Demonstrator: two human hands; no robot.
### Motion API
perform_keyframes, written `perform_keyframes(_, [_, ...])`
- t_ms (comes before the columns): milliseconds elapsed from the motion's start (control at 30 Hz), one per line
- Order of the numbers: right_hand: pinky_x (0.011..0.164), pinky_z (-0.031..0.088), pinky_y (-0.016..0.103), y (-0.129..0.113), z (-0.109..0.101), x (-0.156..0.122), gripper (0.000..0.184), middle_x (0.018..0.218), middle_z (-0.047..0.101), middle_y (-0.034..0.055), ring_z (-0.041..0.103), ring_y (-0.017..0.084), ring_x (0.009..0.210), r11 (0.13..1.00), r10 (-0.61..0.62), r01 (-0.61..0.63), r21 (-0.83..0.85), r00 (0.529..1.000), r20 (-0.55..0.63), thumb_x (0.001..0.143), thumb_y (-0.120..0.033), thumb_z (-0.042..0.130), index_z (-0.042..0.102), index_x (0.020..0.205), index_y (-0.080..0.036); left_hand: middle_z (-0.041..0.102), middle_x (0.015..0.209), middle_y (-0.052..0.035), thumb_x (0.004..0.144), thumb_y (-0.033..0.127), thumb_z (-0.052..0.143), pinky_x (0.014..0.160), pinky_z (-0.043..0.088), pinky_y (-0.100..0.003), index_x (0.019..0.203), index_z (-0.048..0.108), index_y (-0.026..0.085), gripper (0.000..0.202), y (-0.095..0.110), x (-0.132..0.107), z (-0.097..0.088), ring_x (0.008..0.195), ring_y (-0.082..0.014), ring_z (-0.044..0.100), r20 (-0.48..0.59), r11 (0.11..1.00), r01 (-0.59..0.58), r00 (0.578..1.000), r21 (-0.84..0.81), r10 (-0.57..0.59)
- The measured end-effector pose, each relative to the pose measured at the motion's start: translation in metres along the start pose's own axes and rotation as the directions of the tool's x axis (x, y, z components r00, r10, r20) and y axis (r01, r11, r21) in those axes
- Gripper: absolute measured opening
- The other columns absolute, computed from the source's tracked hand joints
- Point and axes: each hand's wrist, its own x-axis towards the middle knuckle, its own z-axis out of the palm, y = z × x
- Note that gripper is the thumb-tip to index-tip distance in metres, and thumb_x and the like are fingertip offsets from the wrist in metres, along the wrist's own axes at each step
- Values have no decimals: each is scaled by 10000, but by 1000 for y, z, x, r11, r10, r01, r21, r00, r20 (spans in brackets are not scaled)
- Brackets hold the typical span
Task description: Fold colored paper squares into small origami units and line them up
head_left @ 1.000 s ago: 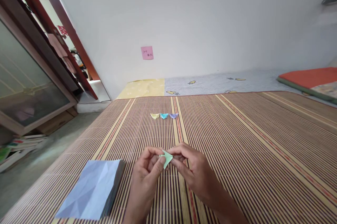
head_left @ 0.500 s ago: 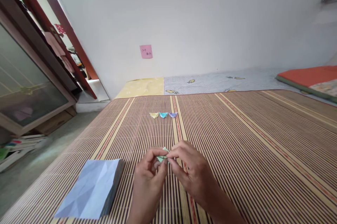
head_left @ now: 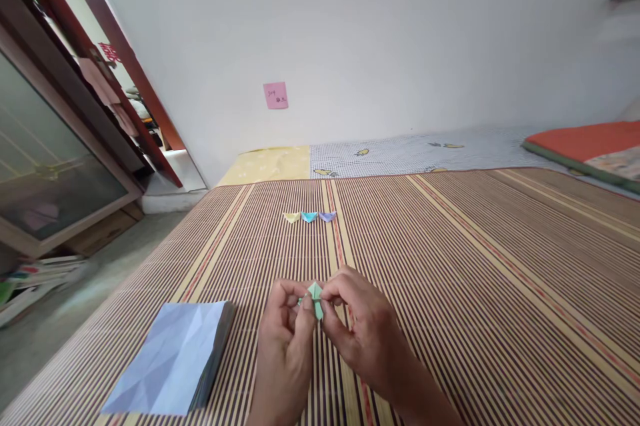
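Observation:
A small folded piece of light green paper (head_left: 317, 293) is held between both hands over the striped mat (head_left: 440, 293). My left hand (head_left: 287, 333) pinches its left side, the thumb lying across the front. With thumb and forefinger, my right hand (head_left: 357, 316) grips the right edge. The paper's pointed top and a lower flap show between the fingertips; its sides are partly covered. Beyond the hands, three small folded paper pieces lie in a row: yellow (head_left: 292, 217), turquoise (head_left: 309, 217) and purple (head_left: 327, 216).
A stack of paper with a creased blue sheet (head_left: 167, 359) on top lies left of my hands. Patterned cloth (head_left: 390, 156) runs along the white wall, which bears a pink note (head_left: 275, 95). Orange folded bedding (head_left: 590, 143) is at the far right.
The green paper has been turned so its pointed, creased face shows more between the fingers. My left thumb has moved up across its front. Both hands still hold it.

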Motion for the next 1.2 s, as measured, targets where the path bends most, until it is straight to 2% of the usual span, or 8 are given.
perform_keyframes(167, [653,442,302,3,-1,-1,180,803,563,11,563,171,749,1000,4,-4,15,999,-47,930,-89,484,499,807,-220,697,1082,-59,994,414,539,869,524,-342,919,544,235,194,3,-1,1,962,-204,660,41,995,28,999,-98,-24])
perform_keyframes(300, [634,433,308,4,-1,-2,173,786,546,9,540,169,718,1000,14,-15,-16,998,-54,936,-104,478,505,808,-218,686,1193,-83,1007,420,515,905,512,-373,943,535,236,196,2,-1,-1,1033,-226,662,50,995,44,998,-89,-39])
perform_keyframes(433, [683,467,329,2,-3,-1,116,848,609,24,579,187,776,1000,-8,8,-29,1000,-21,947,-128,513,587,929,-215,699,1156,-87,996,416,536,813,528,-335,935,549,235,192,0,-1,-2,976,-222,678,42,1000,10,999,-28,-9])
perform_keyframes(600, [722,482,337,2,-4,-1,175,886,636,35,604,190,817,1000,-25,25,-5,1000,8,981,-101,487,610,934,-216,701,1117,-65,972,379,593,792,523,-293,925,542,240,156,-1,0,0,956,-193,679,101,995,12,995,-98,-2])
perform_keyframes(767, [735,477,343,2,-2,-2,208,883,625,37,594,191,823,999,-31,31,17,1000,-4,1009,-89,445,606,957,-210,687,959,-25,952,397,623,724,505,-246,876,538,227,204,1,2,1,777,-136,621,0,993,14,1000,-114,-15])
perform_keyframes(900, [756,487,316,3,-1,-2,174,915,619,23,606,168,851,996,-30,37,78,996,-87,1003,-80,481,582,977,-219,658,896,-11,939,389,642,676,493,-232,866,538,218,212,-2,5,-1,721,-124,587,-47,977,49,997,-207,-60])
perform_keyframes(1033, [752,505,300,4,1,-1,160,896,593,18,613,162,844,992,-18,36,118,988,-154,985,-77,492,554,946,-219,678,944,-34,915,359,674,745,529,-276,976,557,223,191,-4,6,0,826,-162,651,-30,915,141,986,-378,-165])
perform_keyframes(1200, [796,522,321,6,3,-3,154,925,602,30,633,183,907,992,-46,58,110,993,-113,969,-74,493,549,957,-217,694,981,-33,914,331,686,813,547,-308,1135,540,250,277,-4,4,4,975,-200,668,75,829,243,968,-503,-238])
